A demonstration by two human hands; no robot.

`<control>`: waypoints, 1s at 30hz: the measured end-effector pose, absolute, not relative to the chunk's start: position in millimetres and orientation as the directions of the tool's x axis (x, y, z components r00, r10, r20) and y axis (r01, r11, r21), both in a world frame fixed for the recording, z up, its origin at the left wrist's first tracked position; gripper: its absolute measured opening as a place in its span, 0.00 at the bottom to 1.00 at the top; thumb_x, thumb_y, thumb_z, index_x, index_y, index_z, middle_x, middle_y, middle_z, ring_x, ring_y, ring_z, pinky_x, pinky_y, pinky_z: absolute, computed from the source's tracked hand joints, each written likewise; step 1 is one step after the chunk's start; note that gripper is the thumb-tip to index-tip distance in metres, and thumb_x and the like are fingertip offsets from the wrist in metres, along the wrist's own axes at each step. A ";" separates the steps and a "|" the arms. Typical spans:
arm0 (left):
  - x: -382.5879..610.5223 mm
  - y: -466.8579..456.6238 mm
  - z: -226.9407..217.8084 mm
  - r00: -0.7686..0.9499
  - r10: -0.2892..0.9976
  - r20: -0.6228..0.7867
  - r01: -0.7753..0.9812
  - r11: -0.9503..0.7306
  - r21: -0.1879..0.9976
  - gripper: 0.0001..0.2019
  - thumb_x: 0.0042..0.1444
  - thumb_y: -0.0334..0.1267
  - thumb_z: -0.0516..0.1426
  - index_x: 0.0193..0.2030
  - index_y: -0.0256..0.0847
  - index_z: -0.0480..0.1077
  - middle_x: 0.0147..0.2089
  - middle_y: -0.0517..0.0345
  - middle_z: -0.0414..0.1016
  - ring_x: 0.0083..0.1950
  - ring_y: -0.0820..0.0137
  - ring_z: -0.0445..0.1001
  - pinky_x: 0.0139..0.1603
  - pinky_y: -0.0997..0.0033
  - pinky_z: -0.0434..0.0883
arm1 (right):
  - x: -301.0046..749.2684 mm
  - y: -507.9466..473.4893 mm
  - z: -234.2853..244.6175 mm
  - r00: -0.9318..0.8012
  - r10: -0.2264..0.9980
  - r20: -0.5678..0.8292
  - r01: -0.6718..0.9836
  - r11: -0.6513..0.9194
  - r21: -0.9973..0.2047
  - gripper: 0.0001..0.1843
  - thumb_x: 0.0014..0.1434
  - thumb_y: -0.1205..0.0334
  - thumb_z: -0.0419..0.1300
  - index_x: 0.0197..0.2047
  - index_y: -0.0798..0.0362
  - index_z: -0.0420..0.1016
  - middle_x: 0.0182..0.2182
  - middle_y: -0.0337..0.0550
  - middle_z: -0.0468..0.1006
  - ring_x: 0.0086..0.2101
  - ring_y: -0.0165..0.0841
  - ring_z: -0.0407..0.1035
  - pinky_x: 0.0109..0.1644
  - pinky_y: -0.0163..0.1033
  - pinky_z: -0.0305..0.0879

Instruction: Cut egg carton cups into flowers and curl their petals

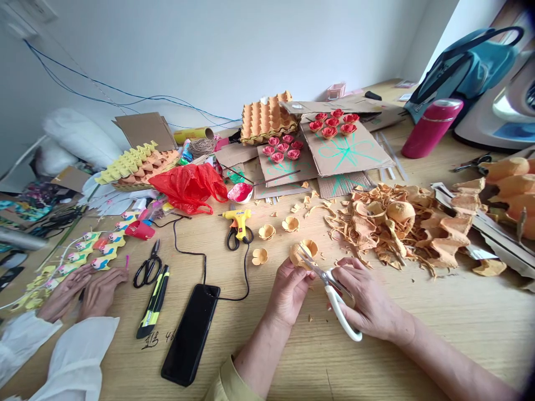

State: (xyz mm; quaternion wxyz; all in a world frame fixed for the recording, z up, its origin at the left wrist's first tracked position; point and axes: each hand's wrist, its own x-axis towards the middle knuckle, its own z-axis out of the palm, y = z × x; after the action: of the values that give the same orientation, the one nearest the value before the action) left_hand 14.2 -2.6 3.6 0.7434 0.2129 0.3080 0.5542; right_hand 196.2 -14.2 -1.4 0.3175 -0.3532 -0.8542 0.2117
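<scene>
My left hand [288, 289] is closed around a small orange egg-carton cup [298, 254] and holds it just above the wooden table [438, 328]. White-handled scissors [334, 292] sit in the grip of my right hand [365, 301], their blades set against the cup's edge. Finished orange cup flowers [290, 224] lie just beyond my hands. To the right a heap of orange carton scraps [393, 223] covers the table.
Another person's hands [83, 287] in white sleeves rest at the left by painted paper figures. Black scissors [147, 267], a utility knife [154, 301], a black phone [191, 333], a yellow glue gun [238, 221], a red bag [188, 186], egg trays [267, 117] and red flowers on cardboard [334, 125] surround the work area.
</scene>
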 end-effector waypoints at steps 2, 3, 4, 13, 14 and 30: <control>13.9 -2.2 3.1 0.192 0.955 -0.226 -0.693 0.295 0.657 0.14 0.43 0.39 0.73 0.32 0.37 0.76 0.29 0.62 0.70 0.32 0.75 0.66 0.39 0.72 0.67 | 195.9 -14.2 0.2 -0.546 0.735 0.402 0.471 0.666 -0.579 0.11 0.66 0.59 0.54 0.34 0.48 0.54 0.27 0.34 0.64 0.28 0.33 0.59 0.48 0.47 0.57; 13.7 -2.2 2.9 0.189 0.955 -0.227 -0.694 0.294 0.658 0.14 0.42 0.39 0.73 0.32 0.37 0.76 0.29 0.62 0.71 0.32 0.75 0.66 0.39 0.72 0.67 | 195.7 -14.2 1.0 -0.543 0.735 0.407 0.471 0.668 -0.577 0.11 0.66 0.59 0.54 0.34 0.48 0.54 0.27 0.34 0.64 0.28 0.33 0.59 0.48 0.47 0.57; 13.5 -2.4 2.6 0.188 0.956 -0.226 -0.693 0.292 0.659 0.14 0.42 0.39 0.73 0.32 0.37 0.76 0.29 0.62 0.71 0.32 0.75 0.66 0.39 0.72 0.67 | 195.5 -14.2 1.6 -0.541 0.734 0.411 0.471 0.669 -0.574 0.12 0.66 0.59 0.54 0.33 0.48 0.54 0.27 0.34 0.64 0.28 0.33 0.59 0.47 0.47 0.57; 8.3 -1.8 1.3 0.162 0.965 -0.204 -0.693 0.259 0.673 0.14 0.43 0.39 0.73 0.34 0.38 0.77 0.33 0.61 0.74 0.35 0.75 0.68 0.41 0.73 0.68 | 196.1 -15.5 0.9 -0.543 0.717 0.438 0.474 0.692 -0.545 0.12 0.66 0.59 0.55 0.33 0.48 0.53 0.26 0.34 0.64 0.28 0.32 0.58 0.47 0.46 0.58; 7.9 -1.5 1.3 0.160 0.967 -0.200 -0.694 0.254 0.673 0.14 0.43 0.39 0.73 0.35 0.38 0.77 0.33 0.60 0.74 0.35 0.75 0.69 0.41 0.73 0.68 | 196.2 -15.6 0.6 -0.544 0.714 0.441 0.475 0.695 -0.540 0.12 0.66 0.59 0.55 0.33 0.48 0.54 0.26 0.34 0.64 0.27 0.32 0.58 0.47 0.46 0.58; 5.6 1.3 -4.0 0.182 0.968 -0.172 -0.696 0.251 0.673 0.11 0.47 0.40 0.71 0.32 0.38 0.76 0.29 0.61 0.68 0.34 0.74 0.65 0.41 0.71 0.67 | 201.2 -8.4 -8.4 -0.403 0.817 0.412 0.520 0.576 -0.632 0.14 0.67 0.58 0.56 0.30 0.49 0.59 0.23 0.34 0.64 0.26 0.31 0.58 0.35 0.39 0.60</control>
State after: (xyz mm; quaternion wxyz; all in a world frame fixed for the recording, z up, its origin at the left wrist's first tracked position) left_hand 5.6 1.3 -4.0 0.7334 0.2304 0.2955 0.5671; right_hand 201.2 -8.4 -8.4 0.3590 -0.4116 -0.8117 0.2070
